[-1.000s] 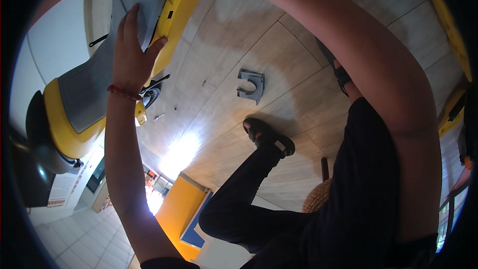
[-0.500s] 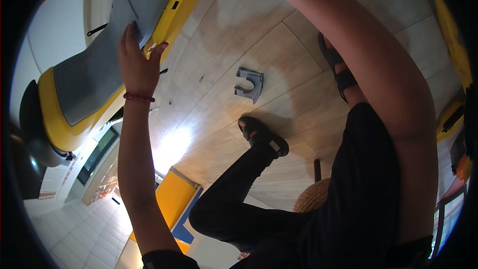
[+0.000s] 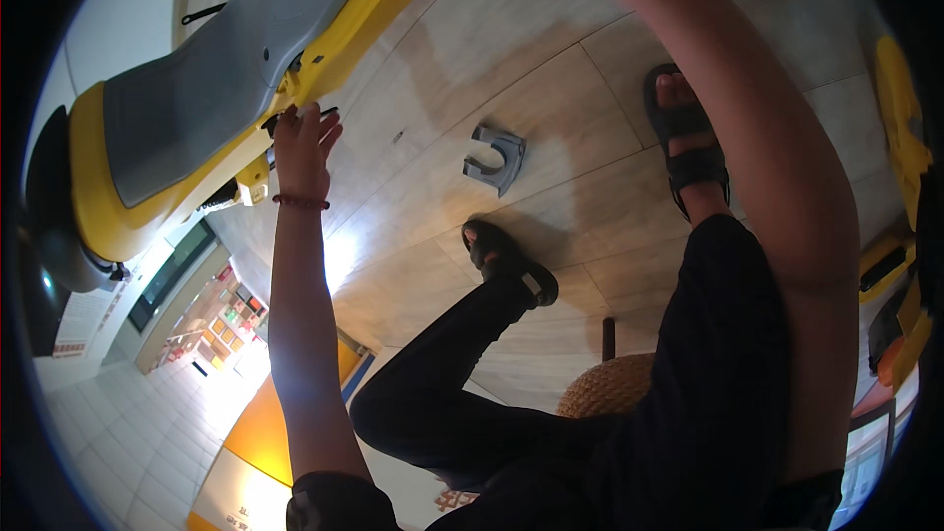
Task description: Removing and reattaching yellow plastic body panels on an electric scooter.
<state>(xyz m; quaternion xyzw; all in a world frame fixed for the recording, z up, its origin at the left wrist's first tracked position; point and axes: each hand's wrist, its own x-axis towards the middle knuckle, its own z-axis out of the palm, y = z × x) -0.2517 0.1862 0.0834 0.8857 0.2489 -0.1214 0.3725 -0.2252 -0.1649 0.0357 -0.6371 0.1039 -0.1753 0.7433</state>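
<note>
My left hand point(image 3: 303, 149), with a beaded bracelet at its wrist, reaches up to the lower edge of a large yellow-and-grey vehicle body point(image 3: 187, 128), which looks like a scooter. Its fingers are apart, beside a small black part point(image 3: 271, 125) under that edge. Whether the fingertips touch that part I cannot tell. My right forearm point(image 3: 767, 128) stretches up past the top edge of the picture, and its hand is out of sight. A grey U-shaped plastic piece point(image 3: 503, 159) lies on the floor between the vehicle and my feet.
My sandalled feet point(image 3: 506, 261) rest on the wood-look floor point(image 3: 551, 98). A woven round stool point(image 3: 605, 385) is by my legs. Yellow panels point(image 3: 261, 423) stand at lower left. Other yellow parts point(image 3: 900, 118) are along the right rim.
My left hand has come down off the grey side panel to the vehicle's lower edge. The view has shifted a little, showing more of my right foot.
</note>
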